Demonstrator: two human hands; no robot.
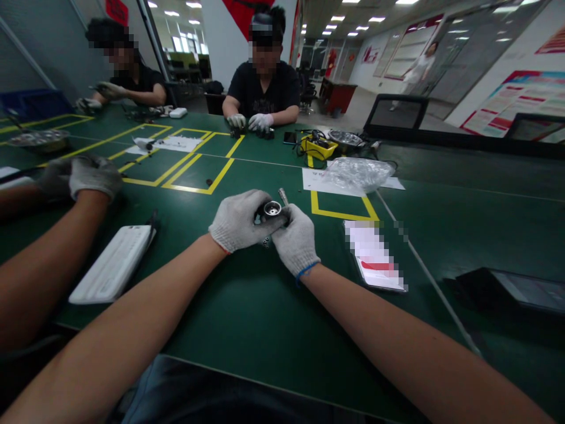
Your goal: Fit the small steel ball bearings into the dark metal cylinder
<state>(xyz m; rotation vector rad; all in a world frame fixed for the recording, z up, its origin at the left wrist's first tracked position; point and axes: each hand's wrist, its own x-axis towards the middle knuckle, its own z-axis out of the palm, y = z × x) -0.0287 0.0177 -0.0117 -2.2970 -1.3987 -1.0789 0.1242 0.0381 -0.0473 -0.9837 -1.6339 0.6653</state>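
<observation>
My left hand [238, 221], in a white knit glove, is closed round a small round part with a shiny metal rim [272, 208]. Its hollow end faces up toward me, with small details inside. My right hand [298, 238], gloved too, presses against it from the right. A slim silver rod with a ridged end [283, 196] sticks up from the right hand's fingers; its lower end is hidden. Small shiny pieces [265, 241] show just below the fingers, too small to name. Both hands are over the green table [247, 312].
A white power strip [112, 265] lies left, a lit phone [375, 256] right, and a dark device [521, 288] farther right. Beyond are a clear plastic bag [359, 172] and a yellow bin [318, 147]. A neighbour's gloved hands [95, 176] work close at left; two people sit opposite.
</observation>
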